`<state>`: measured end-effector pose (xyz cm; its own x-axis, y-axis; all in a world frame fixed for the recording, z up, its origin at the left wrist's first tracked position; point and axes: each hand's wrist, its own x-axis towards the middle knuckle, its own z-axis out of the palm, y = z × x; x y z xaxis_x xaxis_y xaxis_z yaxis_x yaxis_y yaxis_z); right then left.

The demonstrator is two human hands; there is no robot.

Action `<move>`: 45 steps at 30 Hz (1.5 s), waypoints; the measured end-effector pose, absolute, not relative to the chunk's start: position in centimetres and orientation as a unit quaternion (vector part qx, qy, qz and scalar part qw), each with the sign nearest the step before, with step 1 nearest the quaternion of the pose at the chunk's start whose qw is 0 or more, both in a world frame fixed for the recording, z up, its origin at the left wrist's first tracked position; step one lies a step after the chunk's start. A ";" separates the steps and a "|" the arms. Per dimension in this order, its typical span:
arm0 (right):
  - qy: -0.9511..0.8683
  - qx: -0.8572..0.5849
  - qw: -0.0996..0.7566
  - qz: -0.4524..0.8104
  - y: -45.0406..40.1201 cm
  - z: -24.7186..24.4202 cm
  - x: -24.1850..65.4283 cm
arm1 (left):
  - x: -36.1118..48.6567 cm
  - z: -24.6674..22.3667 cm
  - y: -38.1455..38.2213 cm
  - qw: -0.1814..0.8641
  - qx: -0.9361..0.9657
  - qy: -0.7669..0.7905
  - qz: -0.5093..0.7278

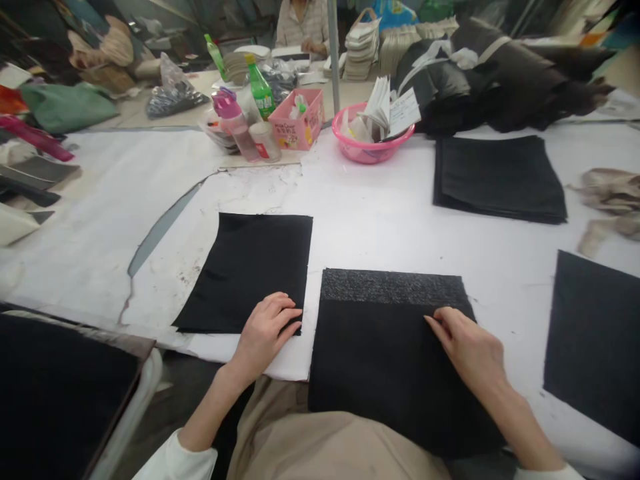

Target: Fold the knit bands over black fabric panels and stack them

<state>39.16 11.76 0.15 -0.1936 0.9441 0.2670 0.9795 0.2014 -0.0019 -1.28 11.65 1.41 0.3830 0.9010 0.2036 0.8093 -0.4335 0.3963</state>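
Note:
A stack of black fabric pieces lies on the white table at centre left. My left hand rests at its lower right corner with the fingers stretched out, holding nothing. In front of me is another pile of black fabric, overhanging the table's near edge. Along its far side a speckled grey strip shows. Thumb and forefinger of my right hand are pinched on the top black fabric piece, just below the strip's right end. The other right fingers are curled and partly hidden.
More black fabric lies at the back right, with another black piece at far right. A pink basin, a pink box and bottles line the back. A person sits beyond. At left is a black-covered surface.

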 end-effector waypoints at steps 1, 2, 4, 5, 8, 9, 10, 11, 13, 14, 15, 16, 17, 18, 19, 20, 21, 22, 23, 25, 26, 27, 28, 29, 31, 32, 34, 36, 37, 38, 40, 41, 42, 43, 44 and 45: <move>-0.766 -0.630 0.112 -0.060 11.6 0.9 38.4 | -0.3 1.4 11.3 0.127 0.829 0.505 0.201; -0.767 -0.630 0.120 -0.038 11.5 1.7 37.5 | 0.6 1.3 11.0 0.137 0.836 0.491 0.203; -0.786 -0.607 0.118 0.011 11.6 2.9 35.0 | 2.3 1.0 10.6 0.149 0.851 0.462 0.200; -0.797 -0.592 0.114 0.030 11.7 3.2 33.6 | 3.1 0.8 10.4 0.148 0.858 0.452 0.195; -0.825 -0.551 0.103 0.078 12.6 3.0 29.6 | 4.8 0.2 9.8 0.128 0.868 0.448 0.174; -0.828 -0.544 0.102 0.084 12.9 2.8 28.5 | 5.2 0.0 9.7 0.121 0.868 0.451 0.168; -0.830 -0.542 0.103 0.085 13.3 2.4 27.7 | 5.4 -0.1 9.5 0.115 0.867 0.456 0.164; -0.829 -0.543 0.106 0.083 13.6 2.1 27.1 | 5.5 -0.2 9.4 0.111 0.866 0.459 0.162; -0.824 -0.549 0.113 0.079 14.1 1.5 26.5 | 5.6 -0.1 9.2 0.107 0.866 0.461 0.162; -0.822 -0.552 0.117 0.080 14.2 1.2 26.4 | 5.5 -0.1 9.2 0.106 0.866 0.461 0.162; -0.820 -0.553 0.121 0.083 14.3 1.1 26.4 | 5.5 0.0 9.2 0.106 0.866 0.461 0.163; -0.819 -0.554 0.123 0.088 14.4 1.0 26.4 | 5.5 0.1 9.3 0.108 0.866 0.461 0.164; -0.818 -0.554 0.123 0.094 14.4 0.9 26.5 | 5.4 0.2 9.4 0.111 0.865 0.461 0.165; -0.817 -0.554 0.123 0.101 14.4 0.8 26.5 | 5.4 0.3 9.5 0.114 0.864 0.462 0.165; -0.816 -0.555 0.124 0.106 14.4 0.8 26.6 | 5.4 0.3 9.5 0.118 0.863 0.463 0.164; -0.813 -0.557 0.127 0.109 14.3 0.8 26.6 | 5.4 0.4 9.6 0.122 0.863 0.463 0.163; -0.810 -0.561 0.131 0.110 14.3 0.7 26.7 | 5.5 0.3 9.7 0.125 0.862 0.464 0.160; -0.806 -0.566 0.137 0.109 14.4 0.7 26.7 | 5.5 0.3 9.7 0.127 0.862 0.465 0.157; -0.802 -0.569 0.144 0.107 14.4 0.6 26.7 | 5.5 0.3 9.8 0.129 0.861 0.466 0.156; -0.799 -0.572 0.154 0.104 14.5 0.5 26.7 | 5.5 0.4 9.8 0.134 0.860 0.467 0.155; -0.799 -0.571 0.156 0.105 14.5 0.5 26.7 | 5.5 0.5 9.9 0.137 0.860 0.467 0.156; -0.800 -0.569 0.156 0.107 14.6 0.5 26.8 | 5.4 0.6 9.9 0.141 0.859 0.467 0.157; -0.801 -0.567 0.155 0.111 14.6 0.5 26.8 | 5.4 0.8 10.0 0.145 0.858 0.466 0.158; -0.802 -0.566 0.154 0.115 14.7 0.5 26.8 | 5.4 0.9 10.0 0.148 0.858 0.465 0.158; -0.801 -0.564 0.160 0.122 14.6 0.4 26.7 | 5.4 1.1 10.2 0.153 0.858 0.465 0.155; -0.801 -0.562 0.166 0.125 14.6 0.4 26.7 | 5.4 1.2 10.4 0.153 0.859 0.465 0.152; -0.802 -0.552 0.187 0.128 14.5 0.3 26.7 | 5.5 1.1 10.8 0.147 0.861 0.465 0.144; -0.809 -0.531 0.212 0.134 14.3 0.2 26.7 | 5.7 0.9 11.4 0.126 0.868 0.462 0.129; -0.815 -0.516 0.223 0.137 14.3 0.1 26.7 | 5.9 0.9 11.8 0.113 0.873 0.459 0.116; -0.821 -0.503 0.233 0.140 14.3 0.0 26.7 | 6.1 0.9 12.3 0.099 0.878 0.457 0.101; -0.829 -0.483 0.245 0.142 14.3 -0.3 26.7 | 6.7 1.1 13.4 0.071 0.885 0.454 0.072; -0.831 -0.477 0.248 0.141 14.3 -0.4 26.8 | 7.0 1.4 14.0 0.062 0.887 0.453 0.062; -0.832 -0.474 0.250 0.140 14.3 -0.5 26.8 | 7.4 1.7 14.6 0.056 0.888 0.453 0.054; -0.832 -0.474 0.251 0.141 14.3 -0.6 26.8 | 7.6 2.0 15.1 0.053 0.888 0.454 0.049; -0.831 -0.476 0.251 0.142 14.3 -0.7 26.8 | 7.8 2.3 15.6 0.053 0.887 0.456 0.046; -0.829 -0.479 0.251 0.144 14.3 -0.8 26.8 | 7.8 2.7 16.1 0.054 0.886 0.458 0.043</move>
